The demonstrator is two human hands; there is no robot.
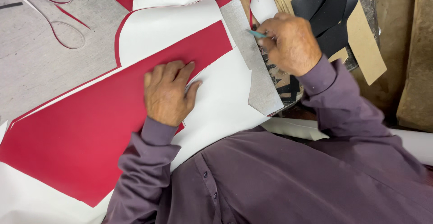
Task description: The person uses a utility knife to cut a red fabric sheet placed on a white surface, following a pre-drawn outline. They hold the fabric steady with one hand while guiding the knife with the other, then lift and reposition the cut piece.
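the left hand (168, 93) lies flat, fingers spread and grasping nothing, pressing a red sheet (90, 125) down onto the grey bench (31, 57) where red meets a white sheet (221, 102). the right hand (288, 43) is clenched around a slim teal-handled tool (256, 34), its tip at the far edge of a grey strip (252, 66) beside the white sheet; whether it is a blade or a pen cannot be told. judging by the clean red and white edges and the thin curled offcuts (63, 30) lying well apart on the bench, some cutting looks done, while the big red sheet remains mostly whole. black and tan pieces (343, 21) lie past the right hand.
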